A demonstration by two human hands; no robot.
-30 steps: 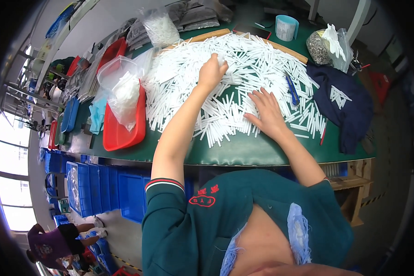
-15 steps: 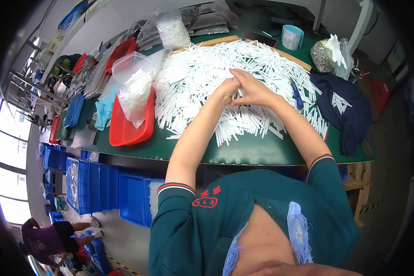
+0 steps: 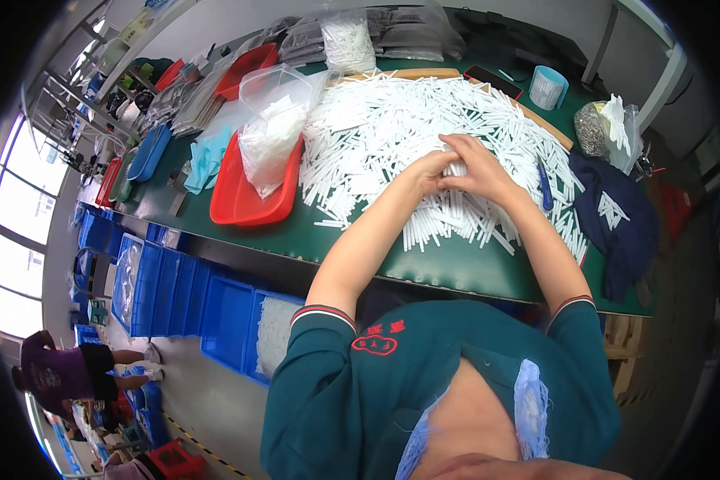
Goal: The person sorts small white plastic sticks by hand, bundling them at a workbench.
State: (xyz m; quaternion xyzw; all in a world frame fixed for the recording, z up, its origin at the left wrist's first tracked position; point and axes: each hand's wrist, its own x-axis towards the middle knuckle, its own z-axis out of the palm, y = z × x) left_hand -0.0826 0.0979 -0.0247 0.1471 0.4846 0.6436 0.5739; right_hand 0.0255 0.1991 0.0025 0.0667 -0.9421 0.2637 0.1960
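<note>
A wide heap of short white sticks (image 3: 376, 128) covers the middle of the green table. Over its near part my left hand (image 3: 432, 173) and my right hand (image 3: 482, 172) meet, both closed around a small bunch of white sticks (image 3: 457, 169). Fingers hide most of that bunch, and how many sticks it has cannot be told. A dark blue slim tool (image 3: 545, 186) lies on the heap, to the right of my right hand. Left of the heap, a red tray (image 3: 252, 210) holds an open clear bag of white pieces (image 3: 274, 140).
Wooden strips (image 3: 420, 74) edge the heap at the back. Beyond stand a filled clear bag (image 3: 348, 44) and a light blue roll (image 3: 547, 86). Dark cloth (image 3: 616, 196) with several sticks lies right. Blue crates (image 3: 228, 320) sit below the table; a person (image 3: 64, 368) stands far left.
The view has shifted, so the table and my hands appear further right. Both hands stay together around the sticks, with only a slight change in their fingers.
</note>
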